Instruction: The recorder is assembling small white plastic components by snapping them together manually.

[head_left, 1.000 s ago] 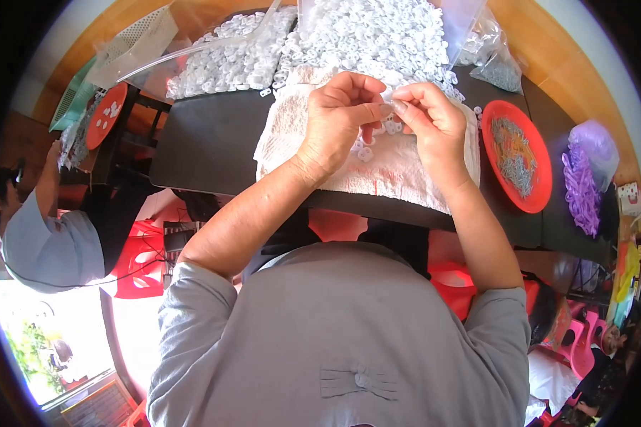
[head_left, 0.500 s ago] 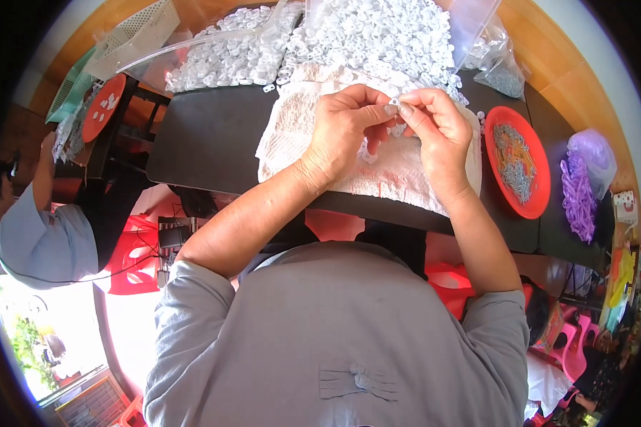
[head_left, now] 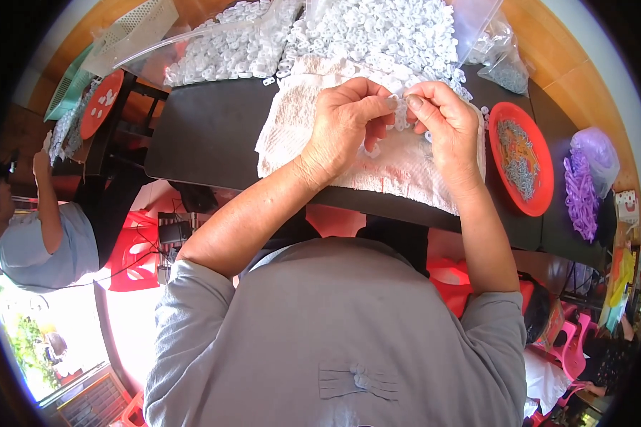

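Over the white towel (head_left: 285, 135), my left hand (head_left: 345, 121) pinches a small white plastic piece (head_left: 400, 114) between thumb and fingers. Another white piece (head_left: 372, 151) shows just below those curled fingers. Close by on the right, my right hand (head_left: 449, 128) has its thumb pressed to its index finger, slightly apart from the left fingertips. Whatever sits in that right pinch is too small to make out. Beyond both hands lies a big heap of similar white pieces (head_left: 377, 32), spilling onto the towel's far edge.
A red tray (head_left: 545, 186) of small metal parts stands right, beside purple strips (head_left: 578, 196) and a clear bag (head_left: 506, 71). More white pieces (head_left: 224, 46) fill a plastic bag at back left. Another person (head_left: 46, 238) works at the far left near a red plate (head_left: 101, 107).
My right hand has drawn a little to the right, so its fingertips have parted from my left ones. My left hand has stayed nearly still. The other person's hand has moved slightly.
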Demonstrator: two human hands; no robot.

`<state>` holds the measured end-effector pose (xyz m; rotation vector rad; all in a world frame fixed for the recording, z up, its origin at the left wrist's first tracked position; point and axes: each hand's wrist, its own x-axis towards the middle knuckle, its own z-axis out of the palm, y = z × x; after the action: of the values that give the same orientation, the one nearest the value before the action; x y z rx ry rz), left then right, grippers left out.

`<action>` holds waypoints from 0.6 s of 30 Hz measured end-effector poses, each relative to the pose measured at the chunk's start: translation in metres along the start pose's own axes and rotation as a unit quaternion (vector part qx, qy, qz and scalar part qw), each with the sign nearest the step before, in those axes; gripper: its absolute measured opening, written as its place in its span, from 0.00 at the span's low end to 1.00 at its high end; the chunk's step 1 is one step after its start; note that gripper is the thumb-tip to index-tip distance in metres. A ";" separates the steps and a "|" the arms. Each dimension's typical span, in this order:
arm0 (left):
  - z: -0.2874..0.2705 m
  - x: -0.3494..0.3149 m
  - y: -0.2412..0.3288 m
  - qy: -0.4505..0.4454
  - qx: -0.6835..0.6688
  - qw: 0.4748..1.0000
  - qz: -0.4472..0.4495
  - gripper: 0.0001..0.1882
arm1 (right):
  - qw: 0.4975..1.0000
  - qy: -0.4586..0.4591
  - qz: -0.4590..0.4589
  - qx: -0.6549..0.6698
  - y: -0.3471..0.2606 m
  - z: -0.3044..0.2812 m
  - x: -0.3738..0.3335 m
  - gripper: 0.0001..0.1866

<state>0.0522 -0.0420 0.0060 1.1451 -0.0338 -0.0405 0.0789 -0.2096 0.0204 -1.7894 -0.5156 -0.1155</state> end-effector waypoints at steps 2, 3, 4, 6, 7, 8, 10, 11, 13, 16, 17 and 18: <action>0.001 -0.001 0.001 0.004 0.025 1.000 0.002 0.07 | 1.000 -0.008 -0.006 -0.028 -0.001 0.000 0.000 0.06; 0.001 -0.001 0.001 0.006 0.024 1.000 0.001 0.07 | 1.000 -0.009 -0.005 -0.028 -0.001 0.000 0.000 0.06; 0.001 -0.002 0.002 0.006 0.036 0.999 0.004 0.07 | 0.999 -0.012 -0.012 -0.039 -0.002 0.000 0.000 0.06; 0.001 -0.002 0.002 0.008 0.048 0.999 0.006 0.07 | 0.998 -0.015 -0.018 -0.050 -0.002 0.000 -0.001 0.05; 0.002 -0.002 0.001 0.007 0.058 0.998 0.008 0.07 | 0.998 -0.020 -0.028 -0.052 -0.002 -0.001 -0.001 0.05; 0.002 -0.003 0.001 0.007 0.069 0.998 0.010 0.07 | 0.997 -0.024 -0.039 -0.054 -0.002 -0.001 -0.001 0.05; 0.002 -0.003 0.002 0.005 0.091 0.996 0.015 0.06 | 0.994 -0.023 -0.073 -0.073 -0.001 -0.001 0.000 0.04; 0.002 -0.003 0.001 0.003 0.114 0.993 0.021 0.06 | 0.990 -0.021 -0.108 -0.090 -0.001 -0.001 0.000 0.04; 0.001 -0.003 -0.003 -0.004 0.118 0.992 0.036 0.05 | 0.984 -0.021 -0.134 -0.119 -0.001 -0.002 0.001 0.04; 0.000 -0.003 -0.005 -0.008 0.143 0.988 0.052 0.04 | 0.975 -0.025 -0.160 -0.154 -0.004 -0.001 0.001 0.04; 0.000 -0.003 -0.005 -0.006 0.163 0.985 0.055 0.04 | 0.973 -0.027 -0.162 -0.162 -0.004 -0.001 0.001 0.03; 0.000 -0.003 -0.006 -0.005 0.163 0.985 0.051 0.04 | 0.974 -0.029 -0.158 -0.162 -0.004 0.000 0.001 0.03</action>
<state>0.0490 -0.0446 0.0008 1.4682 -0.1106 0.0525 0.0777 -0.2088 0.0245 -2.0180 -0.8617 -0.3871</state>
